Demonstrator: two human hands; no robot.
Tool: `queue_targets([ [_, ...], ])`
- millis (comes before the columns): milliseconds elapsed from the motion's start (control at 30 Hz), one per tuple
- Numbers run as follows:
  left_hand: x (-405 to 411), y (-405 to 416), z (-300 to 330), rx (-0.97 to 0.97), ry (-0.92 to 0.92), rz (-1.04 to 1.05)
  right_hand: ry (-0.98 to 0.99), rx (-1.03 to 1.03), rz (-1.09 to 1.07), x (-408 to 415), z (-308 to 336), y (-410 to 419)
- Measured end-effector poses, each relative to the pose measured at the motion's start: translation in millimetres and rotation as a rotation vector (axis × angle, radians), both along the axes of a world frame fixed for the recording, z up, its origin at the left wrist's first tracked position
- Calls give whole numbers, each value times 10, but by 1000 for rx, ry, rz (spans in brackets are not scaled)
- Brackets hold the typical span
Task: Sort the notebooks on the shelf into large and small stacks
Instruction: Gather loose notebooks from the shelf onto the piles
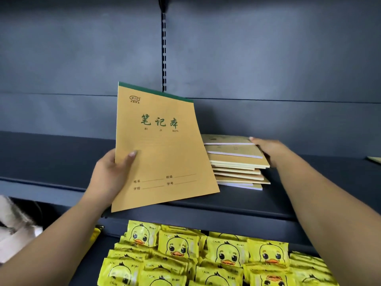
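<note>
Notebooks in a mixed stack (239,162) lie on the dark shelf (61,157). A large notebook (162,149) stands tilted before it, left hand (111,172) fingers clamped on its left edge. The right hand (270,149) grips the stack's right side. Yellow duck packets (226,256) fill the lower shelf.

Lg tan notebook (162,149), green top edge, upright, tilted, gripped by left hand (109,172). Uneven notebook stack (237,162) on shelf (51,153), against right hand (270,149).
</note>
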State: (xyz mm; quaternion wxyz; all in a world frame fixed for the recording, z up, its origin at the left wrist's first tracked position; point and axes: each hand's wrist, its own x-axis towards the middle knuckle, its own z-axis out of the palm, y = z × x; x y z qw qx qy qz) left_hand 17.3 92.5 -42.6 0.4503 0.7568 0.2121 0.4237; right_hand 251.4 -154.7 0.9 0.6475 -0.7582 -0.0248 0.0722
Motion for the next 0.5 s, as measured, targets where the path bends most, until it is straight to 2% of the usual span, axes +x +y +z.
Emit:
queue_targets([
  [67, 5, 8, -18, -9, -11, 7, 12, 78, -28, 25, -10, -27],
  [167, -5, 2, -37, -20, -41, 11, -74, 169, -102, 3, 4, -144],
  [267, -17, -3, -22, -34, -46, -4, -122, 373, -68, -174, 65, -311],
  [400, -50, -8, -26, -52, -54, -34, -57, 477, -22, -435, 43, -454],
  [500, -50, 0, -6, -54, -57, -34, 12, 656, -112, -574, -25, -517],
])
